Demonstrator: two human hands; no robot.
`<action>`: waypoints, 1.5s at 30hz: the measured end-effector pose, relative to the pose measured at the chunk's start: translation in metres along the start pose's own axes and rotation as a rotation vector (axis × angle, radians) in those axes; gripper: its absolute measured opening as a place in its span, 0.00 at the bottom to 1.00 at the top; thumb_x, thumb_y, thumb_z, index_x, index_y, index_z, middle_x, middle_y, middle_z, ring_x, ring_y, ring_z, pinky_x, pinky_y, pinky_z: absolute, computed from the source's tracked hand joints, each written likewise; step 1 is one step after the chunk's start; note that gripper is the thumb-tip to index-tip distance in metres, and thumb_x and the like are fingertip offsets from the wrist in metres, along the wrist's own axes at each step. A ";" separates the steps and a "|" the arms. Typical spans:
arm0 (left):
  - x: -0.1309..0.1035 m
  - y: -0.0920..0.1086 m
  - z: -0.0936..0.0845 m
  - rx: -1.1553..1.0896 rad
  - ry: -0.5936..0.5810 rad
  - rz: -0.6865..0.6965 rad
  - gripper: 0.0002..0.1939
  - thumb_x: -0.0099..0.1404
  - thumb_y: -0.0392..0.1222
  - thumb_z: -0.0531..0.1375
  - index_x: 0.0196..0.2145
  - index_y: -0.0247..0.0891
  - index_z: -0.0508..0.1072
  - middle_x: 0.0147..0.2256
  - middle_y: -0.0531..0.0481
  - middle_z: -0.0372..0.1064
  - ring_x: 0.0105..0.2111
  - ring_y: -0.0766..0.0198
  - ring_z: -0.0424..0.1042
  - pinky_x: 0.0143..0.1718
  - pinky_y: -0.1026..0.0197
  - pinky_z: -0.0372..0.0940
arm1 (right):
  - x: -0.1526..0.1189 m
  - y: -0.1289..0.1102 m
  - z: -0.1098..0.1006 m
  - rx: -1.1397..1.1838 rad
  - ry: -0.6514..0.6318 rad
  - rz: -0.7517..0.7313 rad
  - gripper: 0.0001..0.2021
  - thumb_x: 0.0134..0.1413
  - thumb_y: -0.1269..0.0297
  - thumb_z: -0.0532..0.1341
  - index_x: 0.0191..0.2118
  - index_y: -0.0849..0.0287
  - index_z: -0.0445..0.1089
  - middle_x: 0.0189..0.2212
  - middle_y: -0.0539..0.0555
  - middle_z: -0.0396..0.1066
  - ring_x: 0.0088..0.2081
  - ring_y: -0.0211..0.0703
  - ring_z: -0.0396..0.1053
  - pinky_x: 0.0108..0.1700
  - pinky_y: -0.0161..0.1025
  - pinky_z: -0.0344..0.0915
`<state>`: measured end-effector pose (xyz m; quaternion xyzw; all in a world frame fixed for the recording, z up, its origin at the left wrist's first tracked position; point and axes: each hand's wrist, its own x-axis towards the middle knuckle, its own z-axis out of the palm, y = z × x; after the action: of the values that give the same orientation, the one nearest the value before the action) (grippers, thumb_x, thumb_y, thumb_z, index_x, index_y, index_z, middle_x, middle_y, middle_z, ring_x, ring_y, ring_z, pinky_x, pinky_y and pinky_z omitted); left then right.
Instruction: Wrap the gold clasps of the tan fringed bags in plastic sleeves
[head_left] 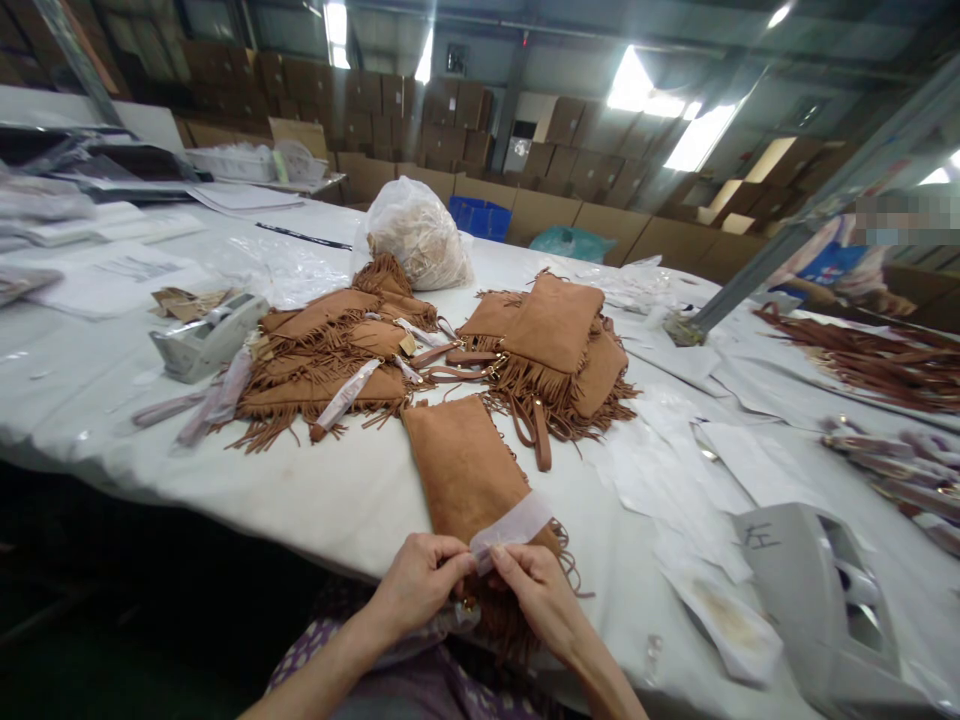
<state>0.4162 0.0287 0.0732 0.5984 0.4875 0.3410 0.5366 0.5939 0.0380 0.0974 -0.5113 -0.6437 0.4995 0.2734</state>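
A brown fringed pouch point(465, 460) lies at the near table edge, its lower end toward me. My left hand point(427, 580) is closed in a pinch at the left end of a white translucent strip point(517, 525), over the pouch's lower part. Beside it, my right hand point(536, 590) pinches the same strip near its lower edge. Under my hands a small metal piece and some clear wrap show partly. Beyond the pouch are a pile of fringed pouches with wrapped straps point(330, 350) on the left and another pile point(555, 330) on the right.
A grey tape dispenser point(206, 335) stands at left, a larger one point(817, 590) at near right. Behind the piles sits a stuffed plastic bag point(416, 235). Brown straps point(870, 350) lie at far right, near another person point(840, 260). A slanted metal post point(780, 240) rises from the table.
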 end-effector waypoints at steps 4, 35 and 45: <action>-0.002 0.001 -0.006 0.020 -0.027 0.017 0.17 0.63 0.46 0.54 0.21 0.35 0.70 0.21 0.53 0.68 0.23 0.66 0.66 0.26 0.66 0.56 | -0.003 -0.005 0.012 -0.097 0.096 -0.016 0.18 0.55 0.51 0.59 0.24 0.62 0.70 0.21 0.51 0.68 0.26 0.40 0.63 0.28 0.34 0.56; -0.059 -0.031 -0.044 -0.746 -0.130 -0.594 0.32 0.55 0.69 0.54 0.31 0.32 0.70 0.29 0.42 0.72 0.25 0.62 0.70 0.27 0.62 0.63 | -0.024 0.036 0.089 -0.693 0.493 -0.739 0.12 0.58 0.73 0.54 0.43 0.58 0.73 0.32 0.58 0.70 0.32 0.43 0.67 0.32 0.38 0.64; -0.060 -0.025 -0.038 -0.127 -0.185 -0.250 0.09 0.54 0.39 0.58 0.20 0.35 0.64 0.18 0.57 0.58 0.20 0.70 0.54 0.22 0.66 0.47 | -0.037 0.051 0.080 -0.814 0.617 -0.568 0.14 0.57 0.68 0.59 0.49 0.59 0.68 0.35 0.60 0.69 0.36 0.50 0.67 0.38 0.47 0.66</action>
<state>0.3581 -0.0174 0.0633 0.5270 0.4840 0.2452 0.6542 0.5562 -0.0263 0.0282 -0.5043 -0.7864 -0.0532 0.3529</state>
